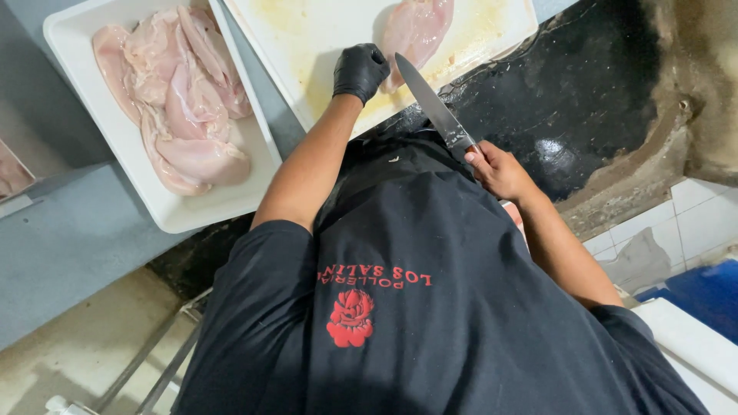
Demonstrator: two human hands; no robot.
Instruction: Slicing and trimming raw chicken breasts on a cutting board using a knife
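A raw chicken breast [419, 27] lies on a white, yellow-stained cutting board [307, 38] at the top of the head view. My left hand [359, 71], in a black glove, is curled against the near edge of that breast. My right hand [500, 170], bare, grips the dark handle of a long knife [427, 100]. Its blade points up and left toward the breast, and the tip sits just beside my gloved hand. My torso in a black shirt fills the lower half of the frame.
A white rectangular tray [77, 84] holding several raw chicken breasts [184, 100] sits left of the board on a blue-grey surface [69, 238]. A dark wet counter [584, 92] lies right of the board. White tiles [692, 215] and a blue object [699, 296] are at the lower right.
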